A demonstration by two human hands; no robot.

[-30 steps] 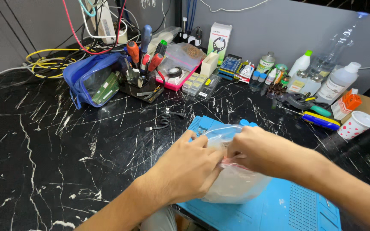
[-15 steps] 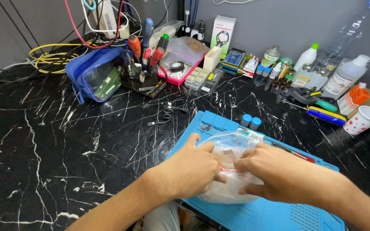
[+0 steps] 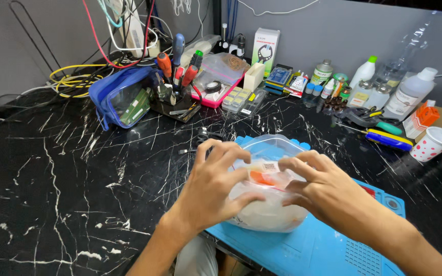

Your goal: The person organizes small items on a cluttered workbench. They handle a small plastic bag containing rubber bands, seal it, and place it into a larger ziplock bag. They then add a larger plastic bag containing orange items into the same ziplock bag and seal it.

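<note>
Both hands grip a clear plastic bag point(image 3: 267, 204) w/ white and orange contents, resting on the blue mat point(image 3: 323, 245) at approx 6 o'clock of the black marble surface point(image 3: 67, 168). Left hand point(image 3: 211, 186) comes in from 7 o'clock, palm down, fingers point(image 3: 231, 153) curled over the bag's top, thumb pressing its side. Right hand point(image 3: 323, 191) enters from 4 o'clock, fingers point(image 3: 295, 163) pinching the bag's upper edge. Spotted paper cup point(image 3: 436, 143) sits at 3 o'clock, well apart.
</note>
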